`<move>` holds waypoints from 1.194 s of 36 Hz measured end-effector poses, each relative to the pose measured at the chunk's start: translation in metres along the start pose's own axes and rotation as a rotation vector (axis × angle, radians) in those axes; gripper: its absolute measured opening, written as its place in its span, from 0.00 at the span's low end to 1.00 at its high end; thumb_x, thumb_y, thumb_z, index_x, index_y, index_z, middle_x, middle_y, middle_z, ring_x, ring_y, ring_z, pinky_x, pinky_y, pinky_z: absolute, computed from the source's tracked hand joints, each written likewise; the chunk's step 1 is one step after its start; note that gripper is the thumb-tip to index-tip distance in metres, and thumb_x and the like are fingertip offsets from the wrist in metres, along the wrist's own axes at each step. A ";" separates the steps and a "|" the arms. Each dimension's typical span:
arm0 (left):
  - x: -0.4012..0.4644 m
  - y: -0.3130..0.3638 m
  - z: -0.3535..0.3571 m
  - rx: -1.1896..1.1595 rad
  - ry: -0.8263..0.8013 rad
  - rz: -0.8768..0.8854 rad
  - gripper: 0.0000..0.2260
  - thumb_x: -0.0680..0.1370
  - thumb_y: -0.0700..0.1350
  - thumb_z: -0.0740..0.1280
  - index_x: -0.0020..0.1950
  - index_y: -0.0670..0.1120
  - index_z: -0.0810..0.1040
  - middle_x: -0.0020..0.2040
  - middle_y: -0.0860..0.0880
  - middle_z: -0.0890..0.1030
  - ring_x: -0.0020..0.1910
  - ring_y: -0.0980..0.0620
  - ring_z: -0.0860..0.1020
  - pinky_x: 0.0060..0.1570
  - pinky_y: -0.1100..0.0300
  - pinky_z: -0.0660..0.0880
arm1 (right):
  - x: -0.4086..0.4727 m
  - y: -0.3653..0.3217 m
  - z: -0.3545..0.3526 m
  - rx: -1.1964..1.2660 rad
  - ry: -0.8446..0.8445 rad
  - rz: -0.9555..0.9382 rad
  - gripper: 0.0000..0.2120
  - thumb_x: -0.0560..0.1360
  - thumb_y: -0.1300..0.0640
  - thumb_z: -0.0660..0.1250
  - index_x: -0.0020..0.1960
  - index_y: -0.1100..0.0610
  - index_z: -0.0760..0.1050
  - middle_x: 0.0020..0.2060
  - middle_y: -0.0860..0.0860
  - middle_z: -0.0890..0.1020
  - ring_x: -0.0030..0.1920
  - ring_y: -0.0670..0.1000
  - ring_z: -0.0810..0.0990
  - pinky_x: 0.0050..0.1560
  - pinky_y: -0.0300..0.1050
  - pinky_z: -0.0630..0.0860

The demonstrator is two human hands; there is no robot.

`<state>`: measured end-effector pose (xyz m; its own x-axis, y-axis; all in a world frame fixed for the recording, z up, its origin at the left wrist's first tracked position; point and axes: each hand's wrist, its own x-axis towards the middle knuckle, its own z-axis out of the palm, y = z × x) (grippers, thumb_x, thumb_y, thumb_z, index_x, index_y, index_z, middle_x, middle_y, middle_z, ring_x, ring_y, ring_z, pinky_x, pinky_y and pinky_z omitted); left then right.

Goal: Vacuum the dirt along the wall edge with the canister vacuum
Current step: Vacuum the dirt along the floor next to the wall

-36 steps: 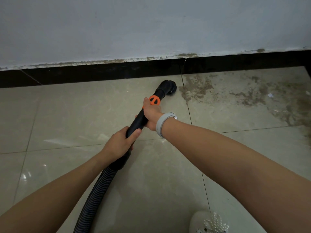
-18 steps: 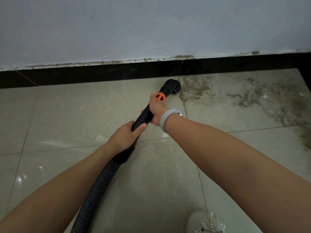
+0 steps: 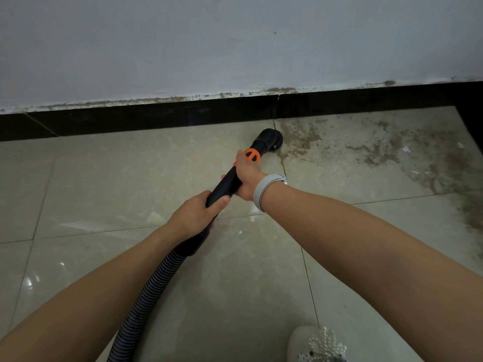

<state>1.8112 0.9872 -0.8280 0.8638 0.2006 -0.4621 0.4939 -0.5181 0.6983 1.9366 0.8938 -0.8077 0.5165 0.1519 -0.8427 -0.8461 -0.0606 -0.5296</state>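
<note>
A black vacuum wand (image 3: pixel 226 184) with an orange dial (image 3: pixel 252 155) points away from me toward the wall. Its round nozzle (image 3: pixel 271 141) touches the floor at the left edge of a brown dirt patch (image 3: pixel 371 150). My right hand (image 3: pixel 248 178), with a pale wristband, grips the wand just below the dial. My left hand (image 3: pixel 197 214) grips the wand lower down, where the ribbed grey hose (image 3: pixel 146 293) joins it. The hose runs out of view at the bottom. The canister itself is out of view.
A black skirting strip (image 3: pixel 183 118) runs along the foot of the grey wall (image 3: pixel 235 43). Beige glossy floor tiles (image 3: pixel 104 178) lie to the left of the dirt. A white shoe with pearl beads (image 3: pixel 313 343) stands at the bottom right.
The nozzle has slid slightly to the right along the floor, up to the edge of the dirt patch. Both hands keep the same grip.
</note>
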 end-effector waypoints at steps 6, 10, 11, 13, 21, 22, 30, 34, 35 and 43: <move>-0.008 -0.003 0.001 0.057 0.004 0.000 0.19 0.76 0.66 0.59 0.43 0.51 0.71 0.30 0.50 0.81 0.29 0.53 0.80 0.37 0.55 0.78 | -0.007 0.010 -0.003 0.055 0.014 -0.009 0.16 0.81 0.44 0.59 0.44 0.55 0.64 0.42 0.56 0.77 0.39 0.54 0.81 0.48 0.55 0.80; -0.016 -0.007 0.003 0.086 -0.008 0.004 0.19 0.77 0.66 0.59 0.44 0.50 0.72 0.31 0.51 0.82 0.29 0.54 0.81 0.38 0.54 0.79 | -0.012 0.020 -0.006 0.075 0.014 -0.013 0.14 0.81 0.44 0.59 0.50 0.56 0.66 0.43 0.55 0.77 0.39 0.54 0.81 0.47 0.54 0.80; -0.018 -0.008 0.003 0.091 -0.010 0.006 0.18 0.77 0.66 0.59 0.44 0.51 0.72 0.31 0.51 0.82 0.29 0.54 0.80 0.37 0.55 0.78 | -0.014 0.023 -0.006 0.078 0.013 -0.012 0.14 0.81 0.44 0.59 0.52 0.56 0.66 0.43 0.55 0.77 0.39 0.53 0.81 0.45 0.53 0.80; -0.023 -0.009 0.004 0.099 -0.016 0.012 0.18 0.77 0.66 0.59 0.44 0.51 0.71 0.31 0.51 0.81 0.28 0.55 0.80 0.35 0.56 0.78 | -0.017 0.028 -0.007 0.093 0.013 -0.010 0.14 0.81 0.44 0.59 0.54 0.56 0.66 0.43 0.54 0.77 0.38 0.53 0.81 0.41 0.51 0.79; -0.048 -0.022 0.008 0.197 -0.063 0.012 0.16 0.75 0.67 0.58 0.43 0.55 0.70 0.32 0.53 0.81 0.27 0.59 0.78 0.32 0.62 0.71 | -0.034 0.060 -0.016 0.166 -0.007 0.012 0.13 0.81 0.46 0.59 0.52 0.56 0.68 0.44 0.53 0.77 0.39 0.52 0.81 0.38 0.47 0.80; -0.052 -0.024 0.008 0.220 -0.068 0.015 0.16 0.76 0.67 0.58 0.43 0.55 0.69 0.32 0.53 0.81 0.28 0.59 0.78 0.32 0.62 0.70 | -0.037 0.065 -0.017 0.160 0.001 0.011 0.13 0.81 0.45 0.59 0.50 0.55 0.68 0.43 0.53 0.77 0.39 0.52 0.82 0.39 0.48 0.80; -0.083 -0.043 0.007 0.426 -0.121 0.028 0.16 0.76 0.66 0.57 0.46 0.53 0.69 0.35 0.51 0.80 0.33 0.55 0.79 0.38 0.57 0.75 | -0.056 0.103 -0.026 0.058 0.039 0.055 0.15 0.81 0.44 0.57 0.49 0.57 0.69 0.46 0.54 0.77 0.47 0.54 0.79 0.49 0.50 0.81; -0.096 -0.055 0.002 0.453 -0.127 0.027 0.17 0.75 0.67 0.57 0.45 0.54 0.70 0.32 0.51 0.78 0.30 0.56 0.76 0.32 0.61 0.69 | -0.066 0.121 -0.026 0.028 -0.012 0.141 0.16 0.81 0.43 0.56 0.47 0.56 0.68 0.46 0.55 0.79 0.43 0.53 0.80 0.46 0.48 0.82; -0.099 -0.057 0.001 0.456 -0.127 0.021 0.17 0.75 0.67 0.57 0.44 0.54 0.70 0.31 0.51 0.77 0.29 0.57 0.75 0.30 0.62 0.67 | -0.067 0.125 -0.025 0.022 -0.024 0.158 0.16 0.81 0.43 0.56 0.46 0.56 0.68 0.46 0.55 0.79 0.42 0.53 0.81 0.45 0.48 0.82; -0.089 -0.047 -0.006 0.336 0.034 -0.114 0.20 0.75 0.67 0.59 0.43 0.50 0.71 0.36 0.49 0.81 0.35 0.48 0.80 0.40 0.54 0.77 | -0.048 0.093 0.006 -0.081 -0.081 0.048 0.14 0.81 0.47 0.56 0.42 0.55 0.67 0.41 0.53 0.75 0.43 0.53 0.77 0.41 0.50 0.80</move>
<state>1.7117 0.9985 -0.8159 0.8104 0.2975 -0.5048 0.5322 -0.7339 0.4220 1.8329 0.8871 -0.8160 0.4603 0.2262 -0.8585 -0.8547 -0.1485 -0.4974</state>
